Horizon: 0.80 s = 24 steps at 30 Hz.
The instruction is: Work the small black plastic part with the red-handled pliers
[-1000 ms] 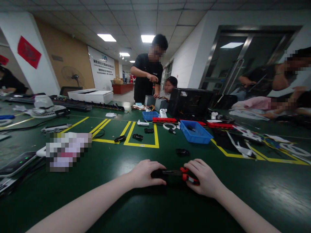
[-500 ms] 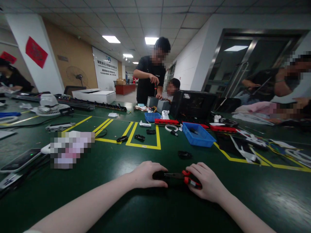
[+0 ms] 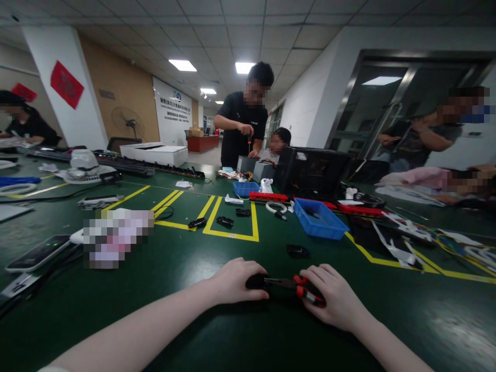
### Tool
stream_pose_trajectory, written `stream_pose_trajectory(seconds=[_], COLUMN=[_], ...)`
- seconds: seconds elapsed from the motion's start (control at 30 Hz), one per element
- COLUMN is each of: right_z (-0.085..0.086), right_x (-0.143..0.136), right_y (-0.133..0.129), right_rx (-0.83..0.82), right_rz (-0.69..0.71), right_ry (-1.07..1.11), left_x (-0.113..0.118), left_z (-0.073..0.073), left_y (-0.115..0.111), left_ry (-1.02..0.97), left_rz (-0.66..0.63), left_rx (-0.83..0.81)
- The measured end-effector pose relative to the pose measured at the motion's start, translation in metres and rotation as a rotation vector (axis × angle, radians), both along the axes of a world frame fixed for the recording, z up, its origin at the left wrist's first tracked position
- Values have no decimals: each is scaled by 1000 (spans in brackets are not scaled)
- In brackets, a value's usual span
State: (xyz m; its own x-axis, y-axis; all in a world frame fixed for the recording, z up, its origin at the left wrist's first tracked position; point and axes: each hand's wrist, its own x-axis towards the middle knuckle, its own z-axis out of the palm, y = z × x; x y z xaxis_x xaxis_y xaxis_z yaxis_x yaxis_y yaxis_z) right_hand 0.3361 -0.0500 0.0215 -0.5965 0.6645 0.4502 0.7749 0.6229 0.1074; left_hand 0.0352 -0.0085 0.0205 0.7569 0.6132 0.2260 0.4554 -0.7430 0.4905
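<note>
In my right hand (image 3: pixel 329 295) is a pair of pliers (image 3: pixel 287 283) with red and black handles, its jaws pointing left. My left hand (image 3: pixel 242 281) is curled round a small black part (image 3: pixel 256 281), mostly hidden by the fingers. The plier tips meet this part; whether they grip it I cannot tell. Just beyond my hands lies a loose black piece (image 3: pixel 297 251) on the green table (image 3: pixel 174 315). Several similar black pieces (image 3: pixel 225 221) lie in and near a yellow taped outline.
A blue tray (image 3: pixel 321 227) with a dark item inside stands ahead to the right, with a smaller blue tray (image 3: pixel 246 189) farther back. Beyond them is a black computer case (image 3: pixel 310 170). A power bank (image 3: pixel 39 253) lies at left. Across the table a person (image 3: pixel 244 119) holds a screwdriver.
The view has shifted slightly, so the whole scene sits a little right and lower. Both hands keep nearly the same pose on the pliers and the black part.
</note>
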Motion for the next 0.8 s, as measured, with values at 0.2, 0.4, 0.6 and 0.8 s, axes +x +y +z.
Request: stream_pose_trajectory(seconds=[0.2,0.4,0.6,0.8], right_z=[4,4,6,3], right_x=[-2,-3,-3,-3], right_y=[0,0,-1,0], right_rx=[56,80,73,42], right_rz=[35,50,47,33], right_ry=[-37,-39,-39,-28], left_x=[0,1,2,2], left_z=[-2,-5,-2,-1], left_y=[2,2,-1,-2], left_ry=[22,40,58,83], left_rz=[-50,-53,-25,10], left_rx=[45,82,103,117])
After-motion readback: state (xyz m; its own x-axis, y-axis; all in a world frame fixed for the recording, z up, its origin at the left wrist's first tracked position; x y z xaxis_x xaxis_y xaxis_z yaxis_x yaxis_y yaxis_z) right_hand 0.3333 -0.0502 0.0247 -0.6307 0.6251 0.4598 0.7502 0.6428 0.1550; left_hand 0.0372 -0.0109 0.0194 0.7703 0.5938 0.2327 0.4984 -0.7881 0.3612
